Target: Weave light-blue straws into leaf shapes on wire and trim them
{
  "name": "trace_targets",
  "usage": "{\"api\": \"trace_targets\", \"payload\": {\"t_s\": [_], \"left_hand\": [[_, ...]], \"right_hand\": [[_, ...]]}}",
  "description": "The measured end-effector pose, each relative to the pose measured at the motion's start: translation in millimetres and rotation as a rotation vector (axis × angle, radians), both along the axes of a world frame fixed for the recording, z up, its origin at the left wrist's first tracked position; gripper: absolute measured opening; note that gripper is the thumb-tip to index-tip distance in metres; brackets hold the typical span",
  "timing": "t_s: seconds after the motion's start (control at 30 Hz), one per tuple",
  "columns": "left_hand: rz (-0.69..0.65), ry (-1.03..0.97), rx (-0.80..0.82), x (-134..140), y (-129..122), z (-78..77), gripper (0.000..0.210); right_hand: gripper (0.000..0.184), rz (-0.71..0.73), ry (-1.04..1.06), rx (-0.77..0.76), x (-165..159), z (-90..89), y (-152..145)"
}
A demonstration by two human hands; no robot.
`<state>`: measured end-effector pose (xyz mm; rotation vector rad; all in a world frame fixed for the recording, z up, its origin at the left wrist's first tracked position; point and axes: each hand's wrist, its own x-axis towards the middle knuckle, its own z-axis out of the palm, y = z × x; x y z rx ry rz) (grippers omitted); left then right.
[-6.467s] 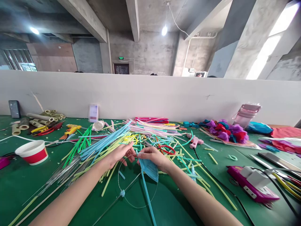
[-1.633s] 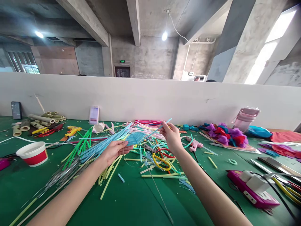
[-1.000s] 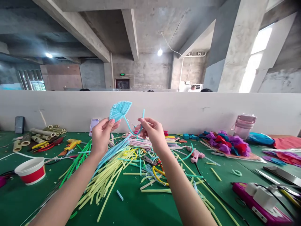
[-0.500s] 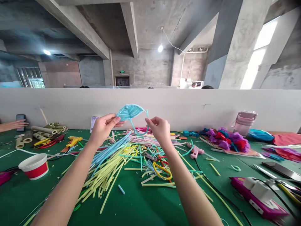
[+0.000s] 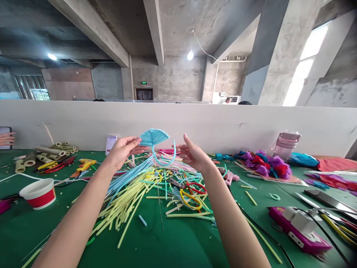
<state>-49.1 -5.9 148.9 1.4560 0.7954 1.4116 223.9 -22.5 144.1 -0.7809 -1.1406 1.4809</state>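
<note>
Between the thumb and fingers of my left hand (image 5: pixel 126 149) is the edge of a light blue pipe-cleaner fan shape (image 5: pixel 154 137), held up above the table. A loose blue pipe-cleaner tail curves from its lower tip down and up to the right. My right hand (image 5: pixel 193 152) is just right of that tail, thumb raised and fingers apart, with nothing visible in it. A thin wire hangs below the piece. Beneath lie blue pipe cleaners (image 5: pixel 129 173), yellow pipe cleaners (image 5: pixel 125 203) and yellow-handled scissors (image 5: pixel 191 201).
A paper cup (image 5: pixel 39 193), bamboo pieces (image 5: pixel 50 152) and a yellow glue gun (image 5: pixel 85 165) are on the left. To the right are a pink glue gun (image 5: pixel 230 176), a purple power strip (image 5: pixel 301 230) and a pink bottle (image 5: pixel 287 144). Another person's hand (image 5: pixel 6 139) holds a phone at far left.
My right hand has let go of the blue pipe-cleaner tail and opened, moving slightly right. The fan shape stays in my left hand. At far left, the other person's hand has moved with the phone.
</note>
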Motion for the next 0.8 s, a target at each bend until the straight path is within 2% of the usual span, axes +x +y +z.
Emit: {"api": "trace_targets", "payload": {"t_s": [0.07, 0.13, 0.27, 0.4, 0.53, 0.67, 0.8], "left_hand": [[-0.019, 0.006, -0.014, 1, -1, 0.0, 0.023], [-0.061, 0.022, -0.023, 3, -2, -0.3, 0.022], [-0.12, 0.005, -0.046, 6, -4, -1.0, 0.016], [-0.147, -0.013, -0.082, 7, -8, 0.0, 0.008], [-0.176, 0.023, -0.134, 7, -11, 1.3, 0.006], [-0.137, 0.015, -0.165, 9, -9, -0.3, 0.007], [-0.073, -0.07, -0.169, 11, 1, -6.2, 0.007]], "right_hand": [[0.04, 0.111, 0.012, -0.004, -3, -1.6, 1], [0.028, 0.122, 0.069, 0.064, -7, -2.3, 2], [0.02, -0.067, 0.192, 0.136, -8, -2.3, 5], [0.009, -0.263, 0.297, 0.058, -2, -2.8, 8], [0.016, -0.379, 0.424, -0.004, 8, -4.0, 12], [0.027, -0.454, 0.475, -0.032, 16, -4.5, 15], [0.025, -0.375, 0.478, -0.037, 13, -7.1, 17]]}}
